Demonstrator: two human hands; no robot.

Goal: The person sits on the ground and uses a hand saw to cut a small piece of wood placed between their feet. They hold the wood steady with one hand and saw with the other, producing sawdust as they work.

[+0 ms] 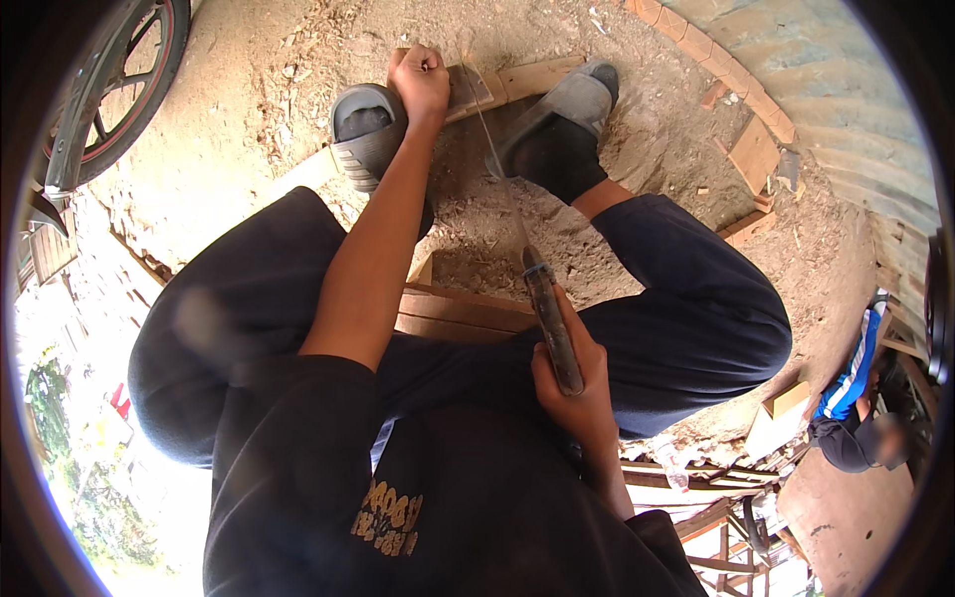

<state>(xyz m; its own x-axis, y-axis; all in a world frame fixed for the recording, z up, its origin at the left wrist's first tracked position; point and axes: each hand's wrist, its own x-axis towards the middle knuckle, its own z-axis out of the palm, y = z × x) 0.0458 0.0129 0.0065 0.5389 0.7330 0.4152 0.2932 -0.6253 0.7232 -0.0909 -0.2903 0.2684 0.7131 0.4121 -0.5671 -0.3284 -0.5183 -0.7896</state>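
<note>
My right hand (579,383) is closed round the dark handle of a handsaw (553,333). Its thin blade runs forward, away from me, and its far part crosses a wooden board (527,82) lying low over the dirt. At the board's left end my left hand (420,82) is closed in a grip, the fingers curled and partly hidden. My left foot in a grey slide sandal (368,129) is beside that hand. The other grey sandal (587,99), on my right foot, presses at the board's right end.
Under me is a wooden seat (463,310). A motorcycle wheel (149,75) stands at the far left. Bricks (696,45) edge a corrugated metal sheet (846,90) at right. Wood offcuts (753,154) lie nearby. Another person (851,398) is at the right rim.
</note>
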